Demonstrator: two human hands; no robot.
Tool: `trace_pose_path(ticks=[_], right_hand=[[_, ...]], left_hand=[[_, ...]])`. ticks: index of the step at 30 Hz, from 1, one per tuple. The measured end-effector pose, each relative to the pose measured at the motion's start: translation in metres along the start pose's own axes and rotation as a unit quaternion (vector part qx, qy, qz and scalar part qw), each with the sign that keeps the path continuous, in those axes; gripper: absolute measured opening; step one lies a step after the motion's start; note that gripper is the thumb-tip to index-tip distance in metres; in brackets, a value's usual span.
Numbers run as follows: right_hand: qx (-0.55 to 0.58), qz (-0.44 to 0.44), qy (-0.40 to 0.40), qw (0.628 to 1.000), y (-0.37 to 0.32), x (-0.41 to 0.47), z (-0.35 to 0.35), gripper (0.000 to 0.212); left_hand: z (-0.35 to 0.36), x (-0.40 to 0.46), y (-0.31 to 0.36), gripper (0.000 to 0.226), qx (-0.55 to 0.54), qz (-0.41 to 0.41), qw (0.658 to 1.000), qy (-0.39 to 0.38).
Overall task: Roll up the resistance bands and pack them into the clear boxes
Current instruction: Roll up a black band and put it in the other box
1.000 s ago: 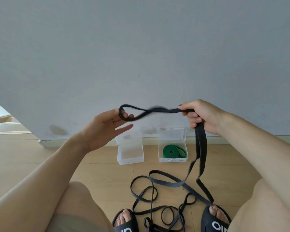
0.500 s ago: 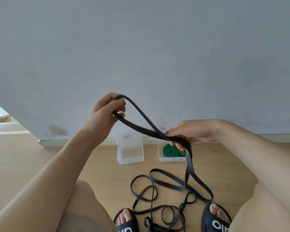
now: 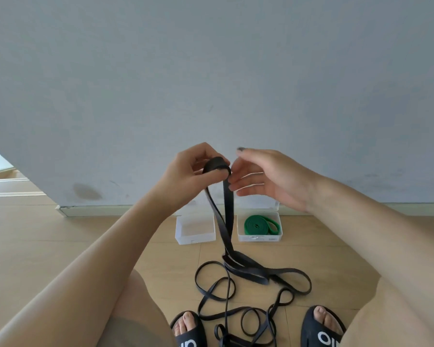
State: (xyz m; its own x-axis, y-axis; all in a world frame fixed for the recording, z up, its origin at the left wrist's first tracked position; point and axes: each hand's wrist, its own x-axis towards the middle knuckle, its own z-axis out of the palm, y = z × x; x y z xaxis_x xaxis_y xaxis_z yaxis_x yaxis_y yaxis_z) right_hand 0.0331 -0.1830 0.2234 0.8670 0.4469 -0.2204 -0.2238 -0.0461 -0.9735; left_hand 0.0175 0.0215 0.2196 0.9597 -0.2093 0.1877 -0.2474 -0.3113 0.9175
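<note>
Left hand [image 3: 186, 169] pinches the started coil of the limp, springy black band [image 3: 227, 221]; right hand [image 3: 268, 179] relaxed, fingers apart; best held at the coil.

White lettering stands on the straps of the two black slides at the bottom edge. The right slide [image 3: 322, 331] shows a rounded "O" followed by an upright stroke, the rest cut off by the frame. The left slide [image 3: 189, 339] shows similar partial white characters, too cropped to read as a word. A small label on the front of the right clear box [image 3: 259, 237] is too blurred to read.
</note>
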Motion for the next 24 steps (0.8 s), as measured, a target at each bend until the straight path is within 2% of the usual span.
trace_pose_path(ticks=[2,6,9,14,19,24], right_hand=[[-0.035,-0.008,0.022,0.999,-0.001,-0.001,0.004,0.043],[-0.189,-0.042,0.104,0.975,0.002,0.001,0.008,0.054],[-0.178,-0.047,0.085,0.979,0.002,-0.002,0.014,0.049],[-0.155,-0.043,0.103,0.982,0.004,0.0,0.021,0.045],[-0.103,-0.031,0.117,0.987,0.001,0.002,0.019,0.031],[-0.031,-0.017,0.112,0.993,0.002,0.004,0.018,0.026]], left_hand=[[0.004,0.0,0.0,0.012,0.017,0.005,1.0,-0.005],[0.009,-0.001,0.001,0.012,0.046,0.028,0.999,-0.002],[0.009,0.0,0.0,0.013,0.076,0.053,0.996,0.005],[0.011,0.001,-0.002,0.017,0.125,0.081,0.989,0.013],[0.015,0.0,0.002,0.031,0.112,0.043,0.992,0.024],[0.017,0.001,0.004,0.018,0.131,0.043,0.988,0.064]])
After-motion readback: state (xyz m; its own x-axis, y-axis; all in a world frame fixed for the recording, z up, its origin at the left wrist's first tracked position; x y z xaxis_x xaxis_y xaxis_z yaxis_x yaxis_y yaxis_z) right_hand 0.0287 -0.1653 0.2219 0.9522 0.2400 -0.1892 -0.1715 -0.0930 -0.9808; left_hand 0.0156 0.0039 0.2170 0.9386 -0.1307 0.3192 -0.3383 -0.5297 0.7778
